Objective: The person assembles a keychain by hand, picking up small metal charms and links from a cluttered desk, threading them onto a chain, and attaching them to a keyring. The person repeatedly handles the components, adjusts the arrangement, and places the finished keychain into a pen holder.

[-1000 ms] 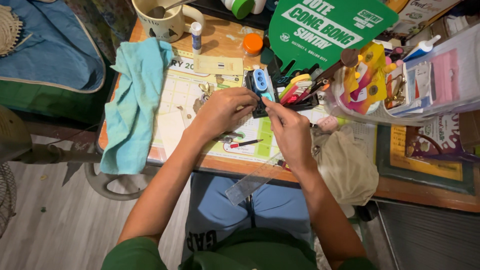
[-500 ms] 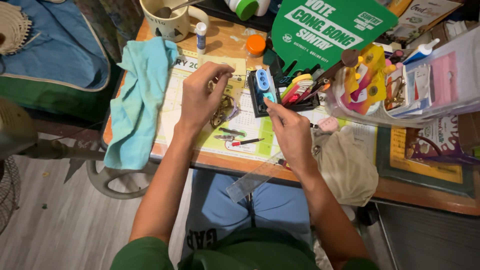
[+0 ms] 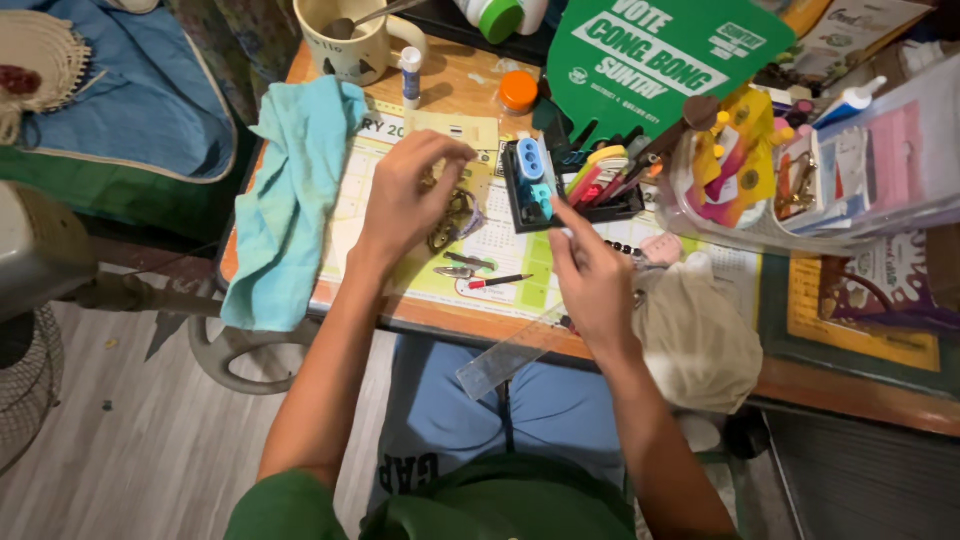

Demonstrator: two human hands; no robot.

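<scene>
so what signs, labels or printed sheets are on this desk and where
Green fan-shaped sign: top centre, white lettering.
Desk calendar sheet: flat under both hands, white and green.
Small tan card: above the left hand, beige rectangle.
Yellow-orange print: far right, dark green border.

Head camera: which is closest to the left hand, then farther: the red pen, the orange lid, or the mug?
From the left hand:
1. Red pen, just below and right on the calendar.
2. Orange lid, up and right.
3. Mug, at the desk's far edge.
</scene>
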